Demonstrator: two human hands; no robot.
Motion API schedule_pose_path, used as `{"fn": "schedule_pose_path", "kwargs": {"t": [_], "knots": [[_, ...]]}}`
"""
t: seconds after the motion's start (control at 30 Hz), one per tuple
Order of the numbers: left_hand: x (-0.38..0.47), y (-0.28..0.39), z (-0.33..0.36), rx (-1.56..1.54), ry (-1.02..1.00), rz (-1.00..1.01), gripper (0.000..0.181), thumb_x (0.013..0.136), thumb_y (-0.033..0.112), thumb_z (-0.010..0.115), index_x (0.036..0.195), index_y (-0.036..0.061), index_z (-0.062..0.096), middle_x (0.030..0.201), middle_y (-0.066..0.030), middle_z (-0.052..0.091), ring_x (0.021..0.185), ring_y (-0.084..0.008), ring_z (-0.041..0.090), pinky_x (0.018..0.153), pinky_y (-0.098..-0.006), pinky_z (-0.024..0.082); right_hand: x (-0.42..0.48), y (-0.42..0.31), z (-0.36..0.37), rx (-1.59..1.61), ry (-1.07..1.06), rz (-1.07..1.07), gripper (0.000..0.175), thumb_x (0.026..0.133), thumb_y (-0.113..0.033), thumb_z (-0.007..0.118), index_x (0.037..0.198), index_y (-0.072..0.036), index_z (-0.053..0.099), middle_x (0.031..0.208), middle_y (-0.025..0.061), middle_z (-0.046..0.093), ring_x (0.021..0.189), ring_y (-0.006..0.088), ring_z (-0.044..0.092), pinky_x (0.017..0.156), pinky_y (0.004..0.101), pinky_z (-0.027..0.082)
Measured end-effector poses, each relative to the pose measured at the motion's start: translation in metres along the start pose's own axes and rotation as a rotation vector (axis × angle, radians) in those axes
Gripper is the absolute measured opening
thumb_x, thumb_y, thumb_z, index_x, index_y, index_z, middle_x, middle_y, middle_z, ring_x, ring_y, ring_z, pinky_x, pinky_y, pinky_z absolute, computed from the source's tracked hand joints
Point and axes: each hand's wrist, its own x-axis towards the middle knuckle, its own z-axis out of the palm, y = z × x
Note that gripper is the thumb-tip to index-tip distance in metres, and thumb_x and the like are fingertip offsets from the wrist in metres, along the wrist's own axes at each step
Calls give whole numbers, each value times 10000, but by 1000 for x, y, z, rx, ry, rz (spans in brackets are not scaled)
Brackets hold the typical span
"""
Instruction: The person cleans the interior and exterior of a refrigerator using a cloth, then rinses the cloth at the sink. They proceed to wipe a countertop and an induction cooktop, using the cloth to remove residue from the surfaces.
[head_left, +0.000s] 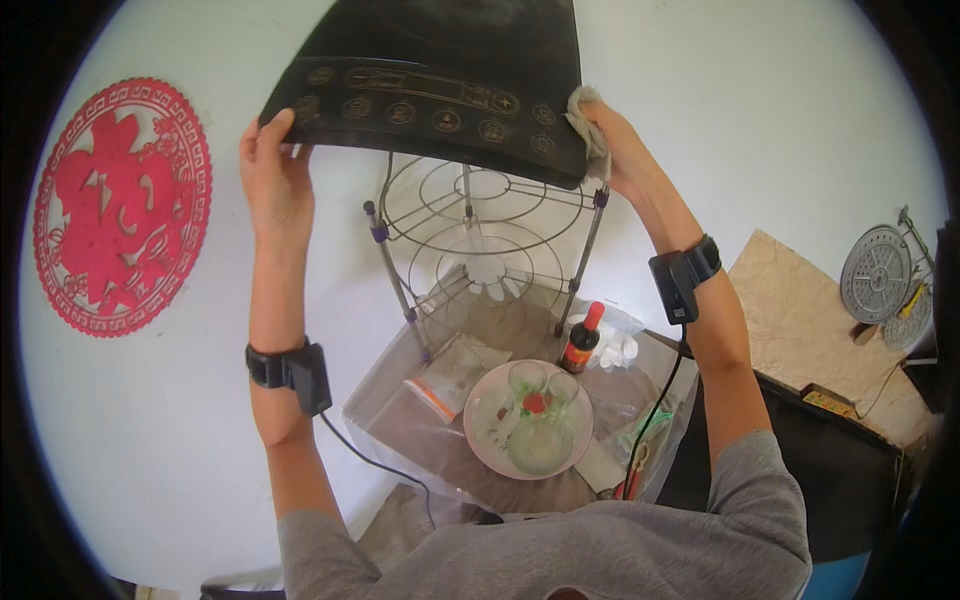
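A black induction cooktop (450, 82) with a row of round touch symbols is held up at the top of the view, tilted. My left hand (277, 172) grips its near left corner, thumb on the glass and fingers underneath. At the right corner, my right hand (619, 142) presses a crumpled greyish cloth (591, 131) against the edge. The cooktop's far end runs out of view. Below it stands a round tiered wire rack (480, 244) with metal posts and purple joints; the cooktop hides part of its top.
A table under a clear plastic cover (375, 405) holds a pink-rimmed plate (480, 454) with glassware, a dark bottle with a red cap (581, 345) and a plastic packet (457, 375). A red paper-cut (124, 206) decorates the wall. Metal steamer plates (876, 274) hang at right. Cables trail from both wrist straps.
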Motion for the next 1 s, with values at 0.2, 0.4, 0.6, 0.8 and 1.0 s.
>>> {"fn": "schedule_pose_path", "kwargs": {"t": [0.2, 0.4, 0.6, 0.8, 1.0], "knots": [[-27, 58, -50, -203, -157, -212, 381, 815, 54, 510, 1181, -47, 484, 1155, -139, 557, 1105, -203, 494, 1014, -340, 337, -18, -17, 40, -182, -146, -63, 257, 863, -230, 506, 960, -1, 569, 883, 39, 603, 762, 107, 568, 672, 253, 466], [-62, 121, -85, -5, -50, -131, 366, 883, 140, 524, 1194, -42, 462, 1168, -133, 546, 1116, -219, 494, 992, -400, 386, -34, -12, 93, -168, -236, -115, 267, 861, -236, 513, 962, 1, 584, 888, 38, 613, 775, 100, 576, 689, 248, 468], [-90, 191, -107, 84, 92, -43, 378, 873, 125, 520, 1195, -58, 444, 1177, -169, 522, 1150, -242, 461, 1042, -397, 324, -28, 3, 142, -97, -441, -66, 212, 900, -228, 498, 966, -42, 575, 903, 61, 619, 808, 149, 596, 719, 290, 490], [-131, 255, -120, 211, 128, 38, 388, 871, 148, 523, 1191, -61, 455, 1164, -183, 525, 1166, -244, 444, 1048, -394, 301, -59, 12, 185, 26, -462, -59, 180, 912, -283, 522, 902, -108, 561, 732, -8, 587, 612, 90, 561, 517, 245, 465], [-175, 317, -114, 255, 97, 103, 367, 871, 174, 558, 1142, -69, 509, 1146, -198, 541, 1161, -248, 452, 1047, -393, 299, -115, -15, 202, 10, -552, -48, 199, 884, -297, 514, 880, -104, 565, 707, 3, 584, 565, 109, 567, 461, 270, 466]]}}
